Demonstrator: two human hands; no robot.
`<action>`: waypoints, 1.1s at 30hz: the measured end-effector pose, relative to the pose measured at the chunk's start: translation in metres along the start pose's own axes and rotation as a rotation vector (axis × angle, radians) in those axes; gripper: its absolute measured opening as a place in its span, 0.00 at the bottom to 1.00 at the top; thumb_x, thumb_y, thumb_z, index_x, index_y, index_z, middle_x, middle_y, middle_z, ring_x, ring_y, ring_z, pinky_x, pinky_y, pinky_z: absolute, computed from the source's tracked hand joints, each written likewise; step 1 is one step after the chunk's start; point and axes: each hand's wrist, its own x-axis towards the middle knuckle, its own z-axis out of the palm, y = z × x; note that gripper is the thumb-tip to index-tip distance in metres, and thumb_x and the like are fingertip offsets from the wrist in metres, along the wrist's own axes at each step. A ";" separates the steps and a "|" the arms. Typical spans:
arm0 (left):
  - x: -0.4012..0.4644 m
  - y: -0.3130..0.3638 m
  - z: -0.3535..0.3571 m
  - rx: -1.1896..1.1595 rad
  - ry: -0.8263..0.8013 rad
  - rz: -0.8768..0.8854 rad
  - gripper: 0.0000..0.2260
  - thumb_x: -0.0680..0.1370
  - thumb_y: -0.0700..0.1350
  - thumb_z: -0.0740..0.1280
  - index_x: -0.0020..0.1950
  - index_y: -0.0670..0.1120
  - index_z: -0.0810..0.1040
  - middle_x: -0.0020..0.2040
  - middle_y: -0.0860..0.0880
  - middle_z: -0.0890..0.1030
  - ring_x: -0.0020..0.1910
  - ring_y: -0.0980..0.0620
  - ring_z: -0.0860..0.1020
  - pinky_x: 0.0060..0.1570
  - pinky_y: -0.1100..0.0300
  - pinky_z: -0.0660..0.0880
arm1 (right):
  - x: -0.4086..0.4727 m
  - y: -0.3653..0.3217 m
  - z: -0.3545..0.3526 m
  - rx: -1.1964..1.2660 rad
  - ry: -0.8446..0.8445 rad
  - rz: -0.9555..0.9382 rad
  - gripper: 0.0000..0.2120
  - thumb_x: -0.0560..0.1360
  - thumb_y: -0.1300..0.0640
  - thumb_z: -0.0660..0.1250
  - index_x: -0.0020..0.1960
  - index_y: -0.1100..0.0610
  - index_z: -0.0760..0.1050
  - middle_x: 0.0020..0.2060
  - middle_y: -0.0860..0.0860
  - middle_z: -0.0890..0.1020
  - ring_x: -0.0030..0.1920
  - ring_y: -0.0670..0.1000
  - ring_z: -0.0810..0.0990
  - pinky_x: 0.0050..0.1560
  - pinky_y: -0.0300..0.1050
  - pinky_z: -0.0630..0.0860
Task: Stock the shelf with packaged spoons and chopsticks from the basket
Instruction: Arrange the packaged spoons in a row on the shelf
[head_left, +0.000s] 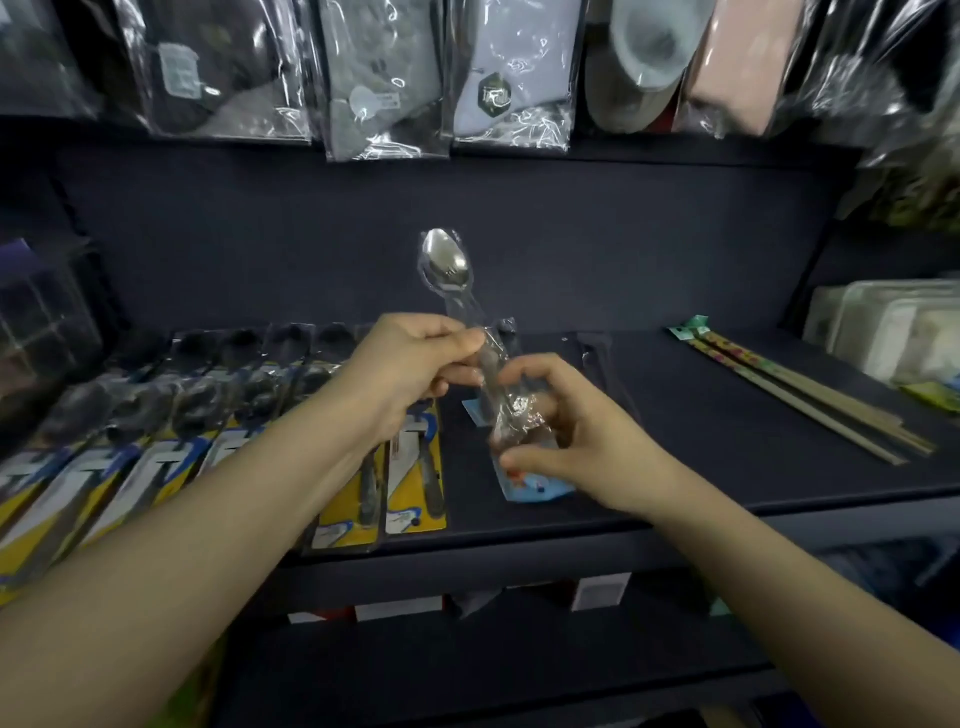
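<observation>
A metal spoon in a clear wrapper (444, 262) stands upright above the dark shelf (727, 467), bowl at the top. My left hand (410, 364) pinches its handle near the middle. My right hand (566, 441) grips the crinkled lower end of the wrapper, where a light blue card (535, 488) shows. A row of spoons on yellow cards (410, 483) lies on the left part of the shelf. Packaged chopsticks (795, 395) lie at the right. The basket is out of view.
Bagged clothing (374, 78) hangs along the top, over the shelf's back wall. Pale plastic containers (893, 327) are stacked at the far right. A dark box (41, 322) stands at the far left. White price tags (600, 590) sit on a lower shelf edge.
</observation>
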 end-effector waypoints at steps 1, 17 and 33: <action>0.002 0.000 -0.001 0.001 0.004 -0.013 0.02 0.74 0.42 0.67 0.42 0.45 0.79 0.28 0.53 0.82 0.22 0.63 0.76 0.24 0.70 0.67 | 0.001 0.001 -0.001 -0.055 -0.003 -0.030 0.23 0.69 0.68 0.72 0.54 0.46 0.70 0.41 0.46 0.81 0.42 0.42 0.81 0.47 0.36 0.78; 0.023 -0.032 0.006 0.513 -0.132 0.038 0.11 0.70 0.49 0.72 0.40 0.40 0.82 0.29 0.48 0.80 0.29 0.52 0.78 0.34 0.59 0.74 | 0.017 0.044 0.004 -1.255 0.281 -0.754 0.11 0.63 0.70 0.71 0.39 0.58 0.74 0.32 0.51 0.78 0.28 0.50 0.74 0.26 0.40 0.68; 0.009 -0.044 0.005 1.144 -0.545 0.233 0.23 0.78 0.54 0.59 0.73 0.56 0.59 0.76 0.51 0.57 0.74 0.55 0.56 0.69 0.63 0.55 | 0.008 0.040 -0.017 -0.901 -0.347 -0.252 0.28 0.66 0.32 0.60 0.53 0.53 0.76 0.50 0.47 0.79 0.51 0.47 0.77 0.53 0.39 0.72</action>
